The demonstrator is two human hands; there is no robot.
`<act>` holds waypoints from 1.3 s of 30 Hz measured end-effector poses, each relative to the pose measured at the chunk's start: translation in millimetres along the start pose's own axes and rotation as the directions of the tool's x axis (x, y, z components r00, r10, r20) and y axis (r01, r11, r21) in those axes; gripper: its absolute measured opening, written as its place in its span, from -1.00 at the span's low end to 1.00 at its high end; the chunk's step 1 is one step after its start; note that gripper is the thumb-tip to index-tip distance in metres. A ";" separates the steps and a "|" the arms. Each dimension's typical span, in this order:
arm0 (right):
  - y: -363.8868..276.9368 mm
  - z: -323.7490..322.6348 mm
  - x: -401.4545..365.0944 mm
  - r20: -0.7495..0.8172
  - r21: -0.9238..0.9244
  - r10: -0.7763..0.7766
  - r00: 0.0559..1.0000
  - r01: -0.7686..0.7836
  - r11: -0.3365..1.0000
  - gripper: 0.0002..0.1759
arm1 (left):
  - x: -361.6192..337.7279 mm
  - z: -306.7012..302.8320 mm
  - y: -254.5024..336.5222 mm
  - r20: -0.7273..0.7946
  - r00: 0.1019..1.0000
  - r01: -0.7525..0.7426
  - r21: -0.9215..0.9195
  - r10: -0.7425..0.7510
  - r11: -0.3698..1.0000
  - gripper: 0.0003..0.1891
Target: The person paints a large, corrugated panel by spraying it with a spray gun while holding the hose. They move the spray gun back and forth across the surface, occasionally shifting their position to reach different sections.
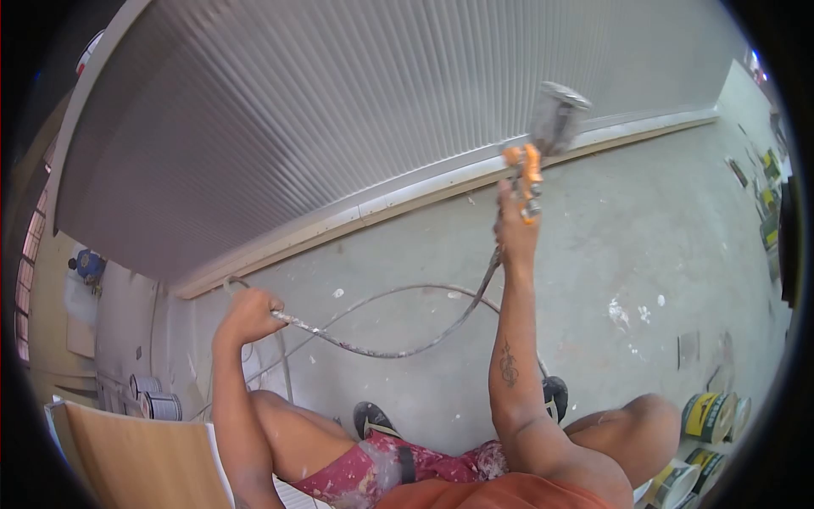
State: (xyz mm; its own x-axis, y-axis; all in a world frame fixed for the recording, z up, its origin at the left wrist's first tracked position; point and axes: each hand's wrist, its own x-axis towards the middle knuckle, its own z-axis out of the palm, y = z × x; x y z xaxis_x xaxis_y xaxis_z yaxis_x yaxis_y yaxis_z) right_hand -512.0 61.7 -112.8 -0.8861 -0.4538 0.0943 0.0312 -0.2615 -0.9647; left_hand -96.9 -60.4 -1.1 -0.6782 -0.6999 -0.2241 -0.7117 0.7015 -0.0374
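Head view: right hand (515, 225) clenched round the grip of one spray gun (531, 174) at 1 o'clock, cup uppermost, near the ribbed shutter (322, 110). Left hand (250, 314) fisted on one hose (381, 349) at 8 o'clock. Gun probably rigid and top-heavy: hold by grip. Hose limp, paint-crusted, unlikely to slip. Paint tins (710, 416) at 4 o'clock: at least three.

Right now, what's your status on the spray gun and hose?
Right hand shut on spray gun, raised toward the ribbed panel. Left hand shut on hose, slack looping across floor. Paint cans off right, apart from the hose.
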 end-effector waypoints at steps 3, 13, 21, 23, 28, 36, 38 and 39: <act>-0.9 -22.4 41.0 -0.328 -0.194 -0.351 0.877 0.301 0.934 -0.69 | -1.3 0.7 1.9 -0.010 1.000 0.012 -0.006 -0.012 1.000 -0.73; -6.0 21.6 -8.3 0.124 -0.088 -0.216 0.968 0.228 0.970 -0.68 | -5.6 5.3 -10.6 -0.014 0.996 0.087 -0.021 -0.087 0.996 -0.72; -23.7 46.4 -54.6 0.722 -0.118 0.250 0.645 -0.241 0.963 -0.62 | 2.3 5.4 -11.4 0.057 0.998 0.018 -0.002 -0.018 1.000 -0.71; -27.3 44.9 -52.9 0.555 0.048 0.144 0.819 -0.205 0.978 -0.65 | 3.2 8.8 -12.7 0.033 0.999 -0.024 -0.023 0.024 0.999 -0.71; -19.1 6.0 2.4 0.034 -0.060 0.096 0.995 -0.094 0.994 -0.67 | -1.3 -1.1 -2.4 0.024 0.999 0.033 -0.016 -0.032 0.999 -0.70; -21.5 -23.7 58.0 -0.412 -0.130 -0.396 0.821 0.377 0.917 -0.70 | -5.5 -1.6 5.3 0.005 0.989 0.151 -0.036 -0.151 0.988 -0.73; -18.7 -12.6 45.2 -0.183 -0.165 -0.347 0.920 0.319 0.933 -0.69 | -4.4 -1.2 2.4 0.001 0.994 0.109 -0.052 -0.109 0.993 -0.73; -16.0 -3.6 35.8 -0.091 -0.119 -0.256 0.962 0.245 0.962 -0.68 | -3.4 0.8 -0.5 -0.002 0.993 0.115 -0.050 -0.116 0.992 -0.73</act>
State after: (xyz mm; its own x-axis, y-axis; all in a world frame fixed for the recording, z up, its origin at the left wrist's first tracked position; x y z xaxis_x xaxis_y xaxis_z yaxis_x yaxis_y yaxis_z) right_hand -545.9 52.8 -94.8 -0.9029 -0.2922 0.3153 -0.2417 -0.2616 -0.9344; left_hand -94.0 -58.3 -1.0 -0.5916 -0.7766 -0.2167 -0.7935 0.6084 -0.0138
